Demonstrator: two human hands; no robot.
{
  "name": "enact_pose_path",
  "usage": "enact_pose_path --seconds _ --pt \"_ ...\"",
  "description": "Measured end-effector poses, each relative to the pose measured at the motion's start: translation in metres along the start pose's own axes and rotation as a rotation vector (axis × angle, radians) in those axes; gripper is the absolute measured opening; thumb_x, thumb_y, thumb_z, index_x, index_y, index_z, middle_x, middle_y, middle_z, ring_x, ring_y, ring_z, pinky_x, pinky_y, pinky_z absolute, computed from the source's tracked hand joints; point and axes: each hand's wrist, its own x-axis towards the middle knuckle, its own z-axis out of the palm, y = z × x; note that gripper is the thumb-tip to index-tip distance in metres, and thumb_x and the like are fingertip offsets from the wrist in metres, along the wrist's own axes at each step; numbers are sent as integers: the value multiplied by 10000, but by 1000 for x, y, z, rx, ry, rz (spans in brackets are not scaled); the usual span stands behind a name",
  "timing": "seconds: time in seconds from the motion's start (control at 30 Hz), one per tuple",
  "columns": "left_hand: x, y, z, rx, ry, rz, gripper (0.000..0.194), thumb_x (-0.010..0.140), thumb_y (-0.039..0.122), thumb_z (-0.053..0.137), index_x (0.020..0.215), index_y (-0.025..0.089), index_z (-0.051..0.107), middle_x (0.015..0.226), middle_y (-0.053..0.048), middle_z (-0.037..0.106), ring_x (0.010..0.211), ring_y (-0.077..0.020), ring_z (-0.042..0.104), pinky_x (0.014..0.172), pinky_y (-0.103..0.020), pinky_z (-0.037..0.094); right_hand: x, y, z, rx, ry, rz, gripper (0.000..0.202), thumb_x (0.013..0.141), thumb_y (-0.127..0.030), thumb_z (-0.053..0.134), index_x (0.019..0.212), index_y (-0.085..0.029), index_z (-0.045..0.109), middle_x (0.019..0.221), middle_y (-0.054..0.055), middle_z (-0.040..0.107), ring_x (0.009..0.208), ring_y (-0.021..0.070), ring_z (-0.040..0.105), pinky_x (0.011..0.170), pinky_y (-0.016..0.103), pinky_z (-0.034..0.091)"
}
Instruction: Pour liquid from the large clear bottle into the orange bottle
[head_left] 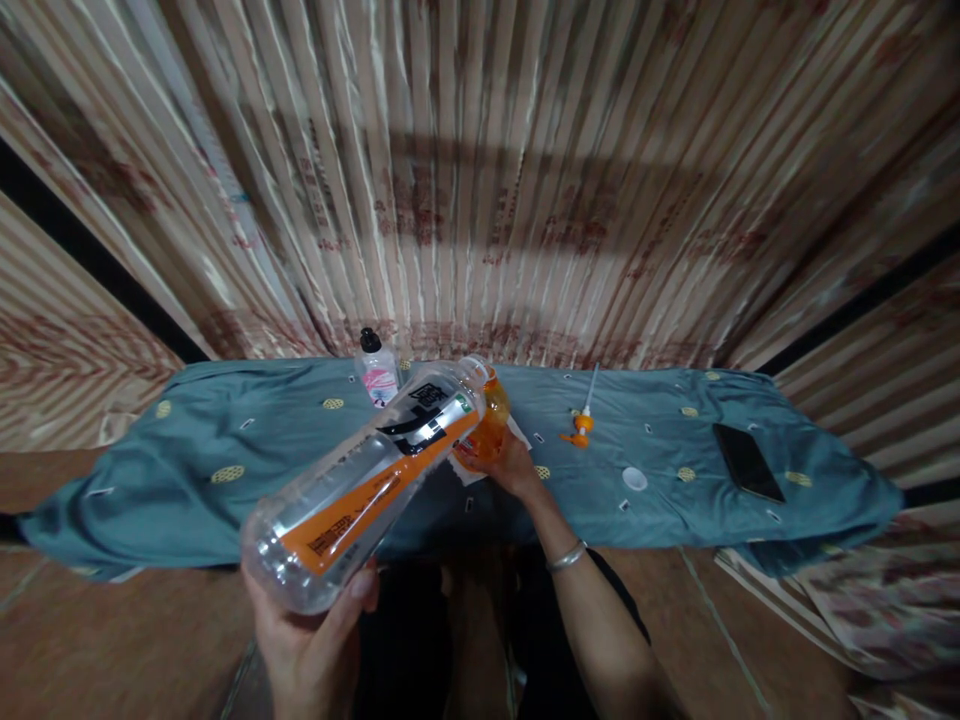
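My left hand (311, 640) grips the base of a large clear plastic bottle (360, 490) with an orange and black label. This bottle is tilted, its open mouth up and to the right, over the top of an orange bottle (491, 425). Around the lower part of the orange bottle my right hand (506, 462) is closed, with a bracelet on its wrist. Whether liquid passes between the two is too small to tell. An orange pump head (579, 430) with a thin tube lies on the cloth to the right.
A teal patterned cloth (285, 480) covers the table. At the back stands a small clear bottle (377, 372) with a black cap and pink print. A dark phone (748, 462) and a white disc (634, 479) lie to the right. Striped curtains (480, 180) hang behind.
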Motion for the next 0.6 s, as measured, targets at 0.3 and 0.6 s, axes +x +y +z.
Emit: enact_pose_path --seconds 0.3,0.6 --pt "1 -5 -2 -43 1 20 1081 607 409 1189 1563 262 708 1078 -20 787 640 -139 647 536 -260 536 -6 -4 -4 20 -26 23 670 784 -429 1032 1374 -242 775 1329 132 906 1275 414 870 1154 615 697" --pt "4 -7 -5 -33 22 18 1097 577 396 1189 1557 225 725 1005 -29 797 642 -153 655 534 -250 543 -5 0 -8 13 -41 19 723 764 -429 1058 1403 -238 780 1313 109 900 1291 406 859 1161 578 692"
